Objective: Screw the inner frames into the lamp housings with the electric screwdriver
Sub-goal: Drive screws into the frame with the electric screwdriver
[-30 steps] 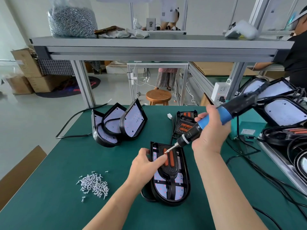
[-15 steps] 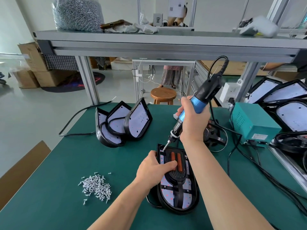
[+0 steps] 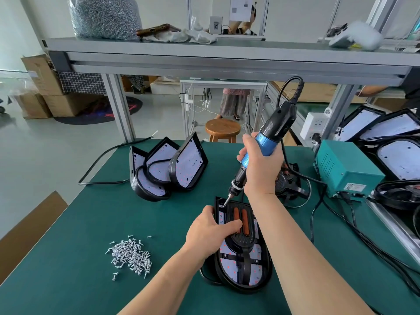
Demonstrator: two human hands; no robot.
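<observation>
A screw is judged to be going in at the far-left corner of the lamp housing [image 3: 268, 269], laid flat on the counter [image 3: 91, 223]; the electric screwdriver [image 3: 266, 142] is held by the right hand [image 3: 261, 171], fingers wrapped round its barrel. Steady downward pressure is called for next; the inner frame [image 3: 242, 244] is pressed by the left hand [image 3: 209, 233], fingers laid across it, just beside the bit.

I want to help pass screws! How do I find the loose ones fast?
Look at the green table, on the near left side, left of the person's left hand. The loose screws lie there in a small silvery heap. Unlike the big bag of screws up on the shelf, they're unbagged, right on the table.
</observation>
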